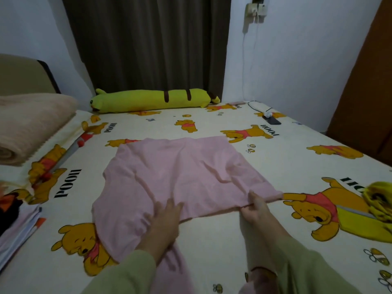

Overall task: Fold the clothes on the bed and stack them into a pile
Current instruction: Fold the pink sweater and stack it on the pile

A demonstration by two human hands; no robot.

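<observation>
A pink garment (180, 172) lies spread on the bed (212, 240), partly folded, with one part trailing toward me at the lower middle. My left hand (164, 223) rests flat on its near edge, fingers straight. My right hand (257, 209) pinches the garment's near right hem, thumb on top. A yellow garment (375, 209) lies crumpled at the bed's right edge. At the left edge sits a small stack of folded clothes (19, 225), pale pink with something dark on top.
A long yellow plush toy (152, 100) lies along the far edge under the dark curtain. A rolled beige blanket (27, 126) sits far left. A phone (272, 120) with a white cable lies at the far right corner. A wooden door (369, 81) stands right.
</observation>
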